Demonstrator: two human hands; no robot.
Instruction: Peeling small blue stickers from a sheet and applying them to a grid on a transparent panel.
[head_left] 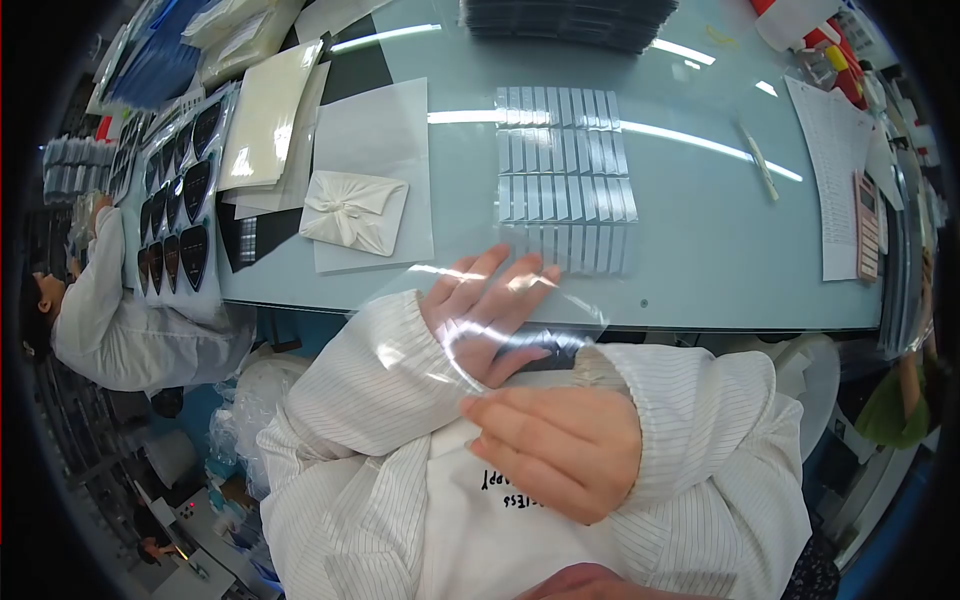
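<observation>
A clear, glossy plastic film [408,345] is held in front of my body, near the table's front edge. My right hand [572,445] pinches its near edge between thumb and fingers. Seen through the film, my left hand [490,318] has its fingers stretched out and apart; whether it touches the film I cannot tell. Just beyond the left fingertips, a transparent sheet with rows of narrow silvery strips [566,195] lies flat on the glass-topped table [690,220].
A stack of dark sheets [570,22] stands at the back. Leftward are a white knotted-cloth packet [355,212], cream sheets [270,115] and dark pick-shaped pieces [196,190]. A pen [758,162], printed paper [835,170] and pink calculator [867,225] lie right. Another person [130,330] works at left.
</observation>
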